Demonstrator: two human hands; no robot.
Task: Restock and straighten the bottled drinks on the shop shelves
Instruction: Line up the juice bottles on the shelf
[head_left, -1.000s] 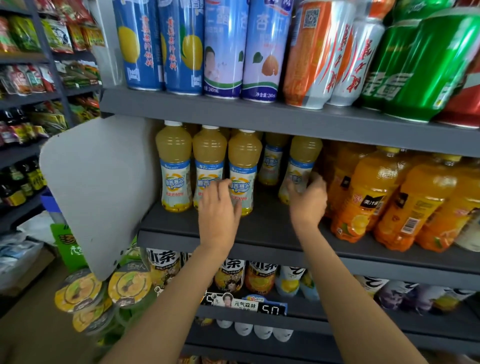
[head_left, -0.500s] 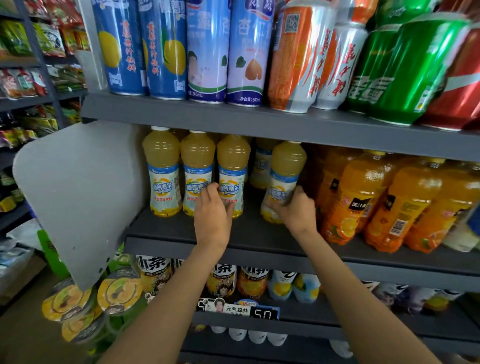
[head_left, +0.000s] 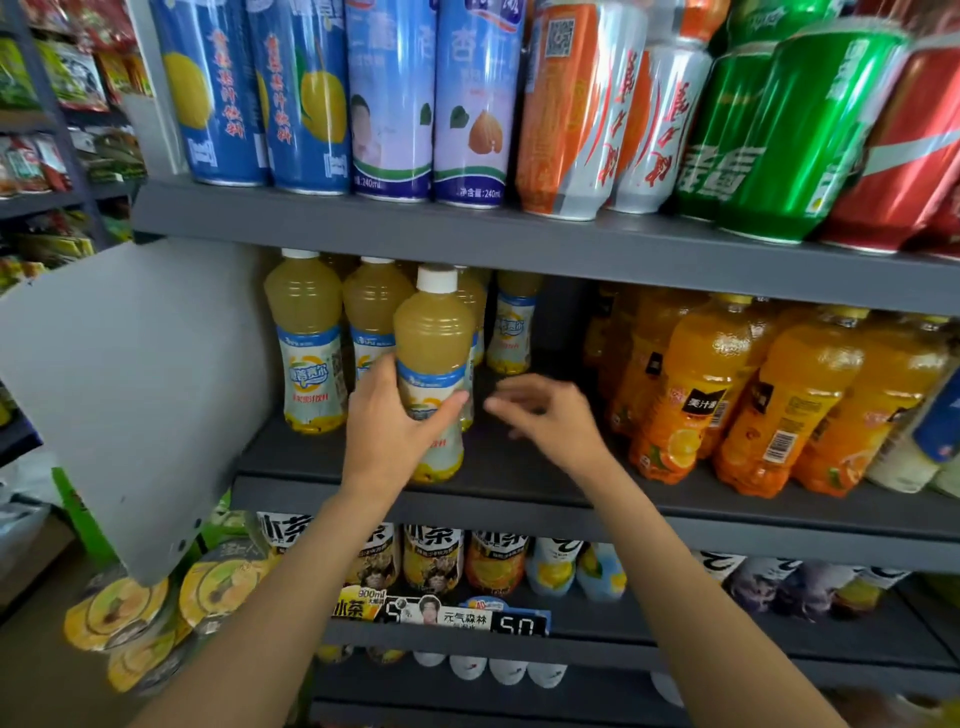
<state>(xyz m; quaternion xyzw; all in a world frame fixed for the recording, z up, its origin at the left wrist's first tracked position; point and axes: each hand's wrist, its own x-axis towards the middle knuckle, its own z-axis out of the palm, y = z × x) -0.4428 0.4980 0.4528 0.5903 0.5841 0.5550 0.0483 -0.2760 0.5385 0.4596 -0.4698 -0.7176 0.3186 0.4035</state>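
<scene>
One pale juice bottle (head_left: 434, 364) clamped in left hand (head_left: 387, 426) grip, near shelf (head_left: 519, 483) front; right hand (head_left: 545, 415) loose, empty. Best slid gently right, label forward, beside the row.

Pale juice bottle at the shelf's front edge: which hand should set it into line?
Left. The left hand already grips that pale juice bottle; the right hand hovers open beside it, holding nothing.
</scene>
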